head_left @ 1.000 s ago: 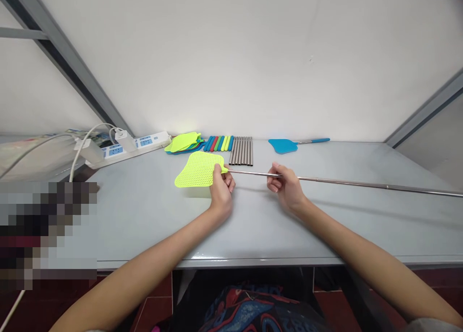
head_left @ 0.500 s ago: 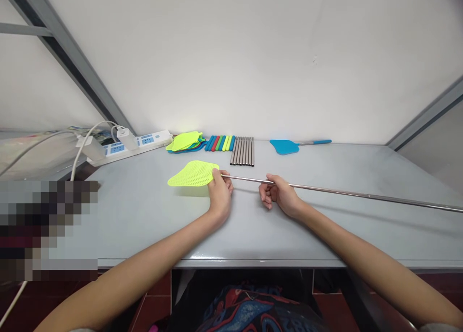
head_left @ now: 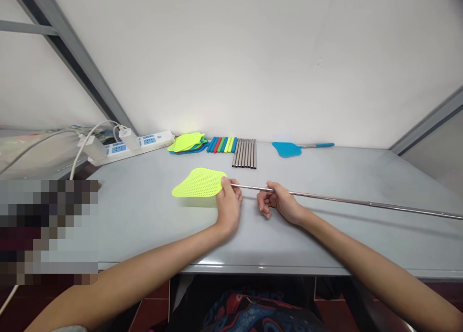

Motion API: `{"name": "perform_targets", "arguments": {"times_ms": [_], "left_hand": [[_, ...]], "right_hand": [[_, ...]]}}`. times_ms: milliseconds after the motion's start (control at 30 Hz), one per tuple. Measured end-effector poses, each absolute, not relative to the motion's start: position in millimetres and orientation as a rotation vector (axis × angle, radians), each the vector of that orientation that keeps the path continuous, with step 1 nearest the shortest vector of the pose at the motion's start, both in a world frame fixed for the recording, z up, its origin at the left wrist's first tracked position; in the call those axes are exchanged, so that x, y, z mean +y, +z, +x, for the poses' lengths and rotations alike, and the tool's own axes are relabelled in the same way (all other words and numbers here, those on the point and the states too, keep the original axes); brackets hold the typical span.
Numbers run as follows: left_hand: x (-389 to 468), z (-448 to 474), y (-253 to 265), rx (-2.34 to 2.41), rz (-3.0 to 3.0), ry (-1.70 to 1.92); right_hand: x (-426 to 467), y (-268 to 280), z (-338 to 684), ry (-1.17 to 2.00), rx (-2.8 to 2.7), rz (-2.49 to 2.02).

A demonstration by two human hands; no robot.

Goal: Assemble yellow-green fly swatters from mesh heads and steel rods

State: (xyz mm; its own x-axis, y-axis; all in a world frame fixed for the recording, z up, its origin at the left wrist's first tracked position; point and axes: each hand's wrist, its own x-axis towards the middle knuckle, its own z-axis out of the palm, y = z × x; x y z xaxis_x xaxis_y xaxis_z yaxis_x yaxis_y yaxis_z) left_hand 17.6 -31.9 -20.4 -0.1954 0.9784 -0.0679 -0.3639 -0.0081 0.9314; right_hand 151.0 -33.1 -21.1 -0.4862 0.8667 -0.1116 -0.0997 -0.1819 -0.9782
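Shifted slightly nearer, the yellow head [head_left: 199,183] lies left of the left hand [head_left: 228,203], which pinches its neck; the rod [head_left: 333,198] runs rightward through the right hand [head_left: 285,204], held loosely.

Wearing a dark garment [head_left: 265,317], well below the fingers [head_left: 237,192] of the left hand [head_left: 227,199] and the right hand [head_left: 284,204]. Bearing a bold print [head_left: 235,304] in red and blue there, curving in broad patches; finer marks not resolving clearly. Showing the edge of a grey sleeve [head_left: 70,328], far below and left of the left hand's fingers. Baring both forearms [head_left: 162,255], tapering toward narrow wrists just behind the fingers.
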Motion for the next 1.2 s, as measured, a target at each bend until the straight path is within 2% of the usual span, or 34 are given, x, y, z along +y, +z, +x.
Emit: {"name": "perform_targets", "arguments": {"times_ms": [1200], "left_hand": [[-53.3,41.4,-21.5,0.966,0.887,1.375]], "right_hand": [[-33.7,-22.0,146.4,1.717,-1.416,-0.923]]}}
